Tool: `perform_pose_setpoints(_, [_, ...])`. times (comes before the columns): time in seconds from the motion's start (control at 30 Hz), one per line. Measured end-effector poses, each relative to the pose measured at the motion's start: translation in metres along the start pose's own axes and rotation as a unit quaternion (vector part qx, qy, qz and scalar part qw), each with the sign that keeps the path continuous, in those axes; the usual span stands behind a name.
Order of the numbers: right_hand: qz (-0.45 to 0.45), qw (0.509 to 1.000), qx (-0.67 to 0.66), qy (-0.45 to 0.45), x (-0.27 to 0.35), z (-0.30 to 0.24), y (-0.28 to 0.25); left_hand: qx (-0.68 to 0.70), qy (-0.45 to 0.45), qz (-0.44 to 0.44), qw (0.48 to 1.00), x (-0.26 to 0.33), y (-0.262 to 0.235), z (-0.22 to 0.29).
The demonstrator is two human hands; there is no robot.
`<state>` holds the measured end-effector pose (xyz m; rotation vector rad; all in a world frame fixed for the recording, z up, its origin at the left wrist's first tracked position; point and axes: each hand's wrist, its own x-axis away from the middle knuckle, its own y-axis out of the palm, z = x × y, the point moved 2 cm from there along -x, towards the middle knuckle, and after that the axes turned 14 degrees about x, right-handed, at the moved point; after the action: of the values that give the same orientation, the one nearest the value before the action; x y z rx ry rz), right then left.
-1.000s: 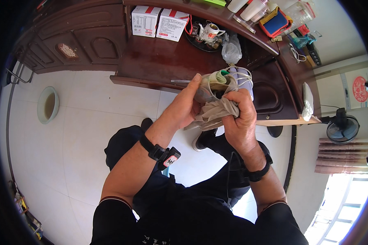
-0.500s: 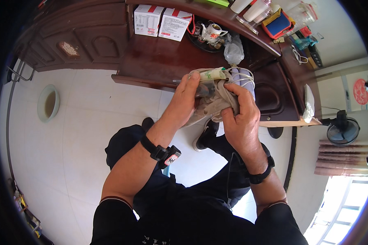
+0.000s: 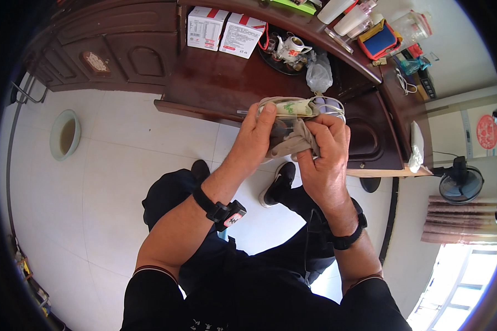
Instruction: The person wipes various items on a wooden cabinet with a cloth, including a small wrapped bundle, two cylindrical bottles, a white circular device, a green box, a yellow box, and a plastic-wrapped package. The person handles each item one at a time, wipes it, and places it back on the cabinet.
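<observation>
My left hand [image 3: 253, 139] is closed around the left side of a see-through container [image 3: 282, 127], thumb on top. Out of its upper part shows a pale packet with green print [image 3: 294, 107]. To the right of the packet are light purple-grey rounded items [image 3: 329, 103], with a white cord looped about them; I cannot make out what they are. A grey-beige cloth [image 3: 294, 144] lies bunched against the container's near side. My right hand [image 3: 327, 160] pinches that cloth between thumb and bent fingers. Both hands hide much of the container.
Ahead stands a dark red wooden cabinet [image 3: 204, 83]. It bears two white boxes [image 3: 242, 36], a tray with a teapot [image 3: 290, 49] and a clear plastic bag [image 3: 318, 74]. Bottles [image 3: 354, 19] stand on the upper shelf. A basin [image 3: 66, 135] sits on the floor at left, a fan [image 3: 461, 182] at right.
My right hand has moved slightly down and its fingers are bent further over the cloth. The cloth is bunched smaller, and more of the green-printed packet shows.
</observation>
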<state>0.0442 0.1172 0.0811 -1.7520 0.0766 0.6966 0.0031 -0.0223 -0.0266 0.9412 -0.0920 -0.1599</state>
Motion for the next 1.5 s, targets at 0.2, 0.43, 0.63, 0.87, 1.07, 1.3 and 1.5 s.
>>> perform_pose_setpoints(0.2, [0.003, 1.000, 0.000, 0.007, 0.002, -0.004, 0.002, -0.042, -0.001, 0.019, 0.999, 0.003, 0.000, 0.002])
perform_pose_setpoints(0.43, [-0.031, 0.998, 0.004, 0.053, 0.006, -0.004, 0.006, -0.081, 0.068, 0.014, 0.994, 0.000, -0.002, 0.000])
perform_pose_setpoints(0.63, [-0.129, 0.962, -0.190, 0.149, 0.006, 0.001, 0.009, -0.034, 0.054, 0.017, 0.998, -0.002, -0.007, -0.003])
perform_pose_setpoints(0.87, [-0.216, 0.821, -0.454, 0.270, -0.002, 0.017, 0.020, -0.028, 0.040, -0.020, 0.999, -0.001, 0.003, 0.012])
perform_pose_setpoints(1.07, [-0.177, 0.886, -0.388, 0.180, 0.000, 0.021, 0.020, 0.123, -0.161, 0.003, 0.979, -0.003, 0.001, 0.015])
perform_pose_setpoints(1.3, [-0.248, 0.721, -0.565, 0.315, 0.001, 0.019, 0.031, -0.026, 0.011, 0.019, 0.999, -0.011, -0.015, 0.000])
perform_pose_setpoints(1.5, [-0.251, 0.820, -0.453, 0.243, -0.010, 0.012, 0.019, 0.014, 0.004, 0.023, 1.000, -0.011, -0.012, 0.003])
